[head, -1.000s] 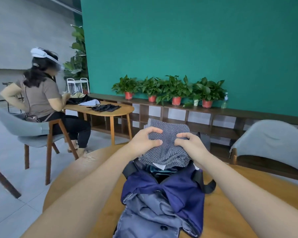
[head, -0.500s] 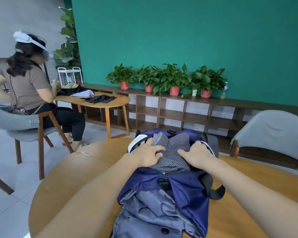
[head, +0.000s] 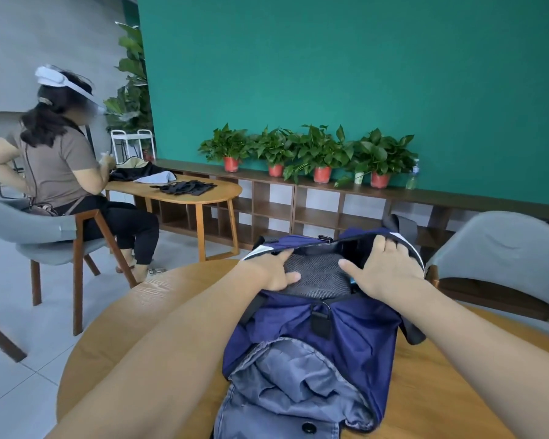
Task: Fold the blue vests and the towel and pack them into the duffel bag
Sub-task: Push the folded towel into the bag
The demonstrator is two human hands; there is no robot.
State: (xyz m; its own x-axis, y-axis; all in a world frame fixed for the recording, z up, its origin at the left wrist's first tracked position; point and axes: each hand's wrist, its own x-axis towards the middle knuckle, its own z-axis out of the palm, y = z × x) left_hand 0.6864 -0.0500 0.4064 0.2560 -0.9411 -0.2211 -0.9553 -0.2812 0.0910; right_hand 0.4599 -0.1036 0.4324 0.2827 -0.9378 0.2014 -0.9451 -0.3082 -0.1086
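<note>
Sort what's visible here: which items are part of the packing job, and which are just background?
Part of the job:
- duffel bag, open on the round table
- grey towel inside it
- grey-blue garment by the near end
- left hand and right hand at the opening

Background:
- potted plants on the shelf
- seated person at another table
- grey chair

Grey towel [head: 317,275] inside open duffel bag [head: 355,331]

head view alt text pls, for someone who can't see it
Both hands reach into an open navy duffel bag on a round wooden table: the left hand presses a grey towel down inside while the right hand lies on the far rim. A blue-grey vest lies in front.
</note>
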